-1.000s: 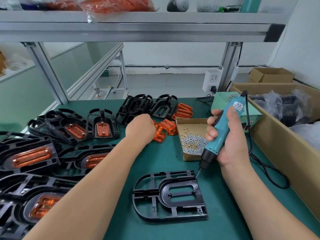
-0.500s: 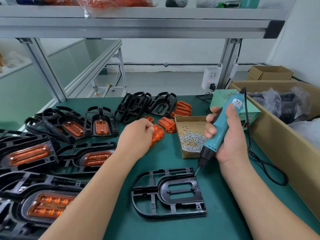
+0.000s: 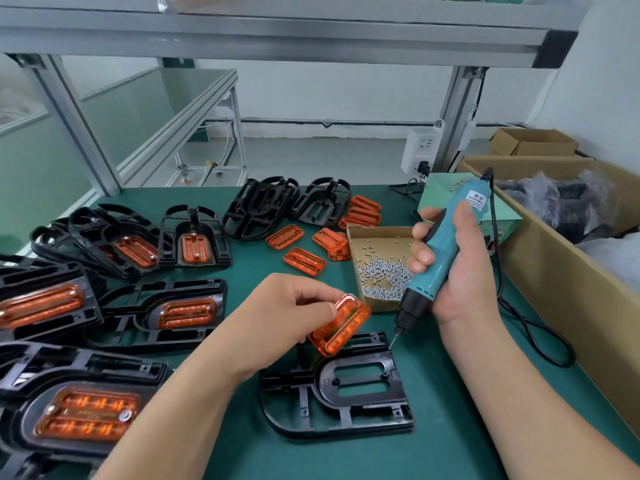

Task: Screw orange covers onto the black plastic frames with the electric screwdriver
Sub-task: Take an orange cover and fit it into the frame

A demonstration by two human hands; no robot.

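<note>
Your left hand [image 3: 287, 313] pinches a translucent orange cover [image 3: 341, 325] by one short end, thumb and fingertips curled on it. The cover is a ribbed, glossy, rounded rectangle, held tilted just above the upper edge of the bare black frame [image 3: 346, 393]. That frame is matte plastic, D-shaped with ribs and a slotted oval seat, and lies flat on the green mat [image 3: 450, 427] between your forearms.

Your right hand [image 3: 457, 271] is wrapped round the teal electric screwdriver [image 3: 446, 247], held upright and leaning, its black nose pointing down at the frame's top right corner. The bit may be touching the frame there; the view is too fine to tell.

Just behind the cover and beside the screwdriver sits a shallow cardboard tray [image 3: 356, 237] holding a heap of small silver screws [image 3: 384, 278]. Loose orange covers [image 3: 304, 260] lie beyond it on the mat. To your left, black frames with covers fitted [image 3: 187, 311] lie overlapping. A large carton [image 3: 554, 289] stands along the right edge, with dark bagged parts inside.
</note>
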